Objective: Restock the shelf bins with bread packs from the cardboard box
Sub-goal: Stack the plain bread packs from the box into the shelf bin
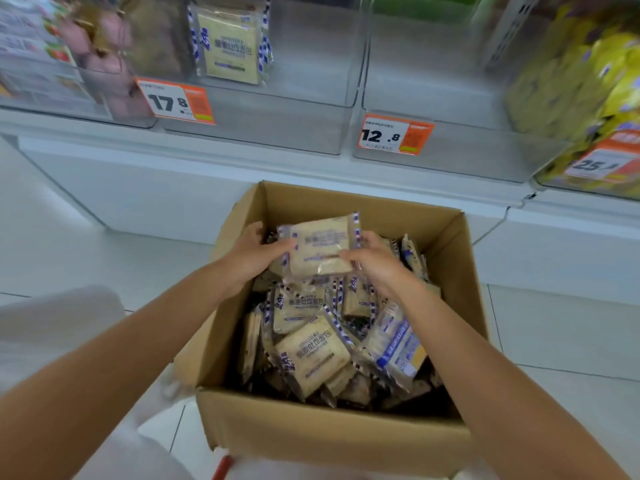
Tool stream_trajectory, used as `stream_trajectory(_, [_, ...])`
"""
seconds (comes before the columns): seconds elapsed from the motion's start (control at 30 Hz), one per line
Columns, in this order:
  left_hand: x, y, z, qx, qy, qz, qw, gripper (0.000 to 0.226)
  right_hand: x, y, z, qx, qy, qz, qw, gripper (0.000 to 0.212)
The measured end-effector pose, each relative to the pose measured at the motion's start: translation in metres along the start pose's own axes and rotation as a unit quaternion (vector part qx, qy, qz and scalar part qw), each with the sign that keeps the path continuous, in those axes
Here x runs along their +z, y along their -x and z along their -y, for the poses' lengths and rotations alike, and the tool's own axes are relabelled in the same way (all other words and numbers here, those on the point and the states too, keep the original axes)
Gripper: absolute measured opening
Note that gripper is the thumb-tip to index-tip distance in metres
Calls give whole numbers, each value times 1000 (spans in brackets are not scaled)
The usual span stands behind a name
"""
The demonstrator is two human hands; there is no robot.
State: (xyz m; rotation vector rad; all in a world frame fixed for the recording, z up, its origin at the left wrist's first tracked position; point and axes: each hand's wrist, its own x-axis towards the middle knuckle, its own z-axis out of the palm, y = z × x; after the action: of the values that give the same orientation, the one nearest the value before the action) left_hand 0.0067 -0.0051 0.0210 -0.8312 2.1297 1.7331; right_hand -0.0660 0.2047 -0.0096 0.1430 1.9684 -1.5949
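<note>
Left hand (254,252), right hand (375,261): grip closed on opposite ends of bread pack (320,247), fingers curled round wrapper. Pack level, just above heap in cardboard box (329,441). Two-sided hold probably spares soft bread. Clear shelf bin (277,126) above holds one matching pack (230,43), so likely destination.

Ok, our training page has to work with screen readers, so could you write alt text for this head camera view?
A left hand and right hand hold one bread pack by its ends over an open cardboard box full of similar packs. Behind it, clear shelf bins carry orange price tags; one bin holds a single matching pack.
</note>
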Motion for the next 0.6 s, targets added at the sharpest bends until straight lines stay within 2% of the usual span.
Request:
stream_trajectory(0.03, [9, 6, -5, -44, 79, 59, 994, 75, -6, 7, 1, 6, -43, 18, 999, 46])
stream_trajectory(0.07, [17, 10, -7, -82, 145, 121, 979, 60, -10, 13, -2, 5, -51, 35, 998, 51])
stream_trajectory(0.1, [23, 12, -7, -97, 179, 159, 966, 43, -12, 17, -7, 5, -31, 43, 999, 55])
stream_trajectory(0.13, [24, 11, -5, -92, 190, 163, 964, 34, -13, 23, -12, 8, -7, 47, 999, 56])
stream_trajectory(0.2, [14, 8, 1, -78, 193, 123, 970, 34, -15, 34, -26, 18, 37, 55, 998, 53])
stream_trajectory(0.27, [-7, 4, 7, -59, 186, 97, 976, 29, -16, 40, -46, 40, 89, 77, 992, 60])
stream_trajectory(0.43, [-38, -1, 16, -40, 193, 64, 978, 22, 18, 34, -76, 84, 253, 174, 948, 77])
stream_trajectory(0.5, [-37, -2, 18, -35, 192, 65, 979, 23, 35, 28, -77, 75, 295, 169, 937, 82])
stream_trajectory(0.57, [-36, 0, 19, -33, 192, 62, 979, 24, 41, 24, -77, 69, 312, 153, 935, 73])
stream_trajectory(0.6, [-38, 0, 20, -31, 196, 57, 978, 26, 38, 23, -72, 61, 309, 149, 937, 58])
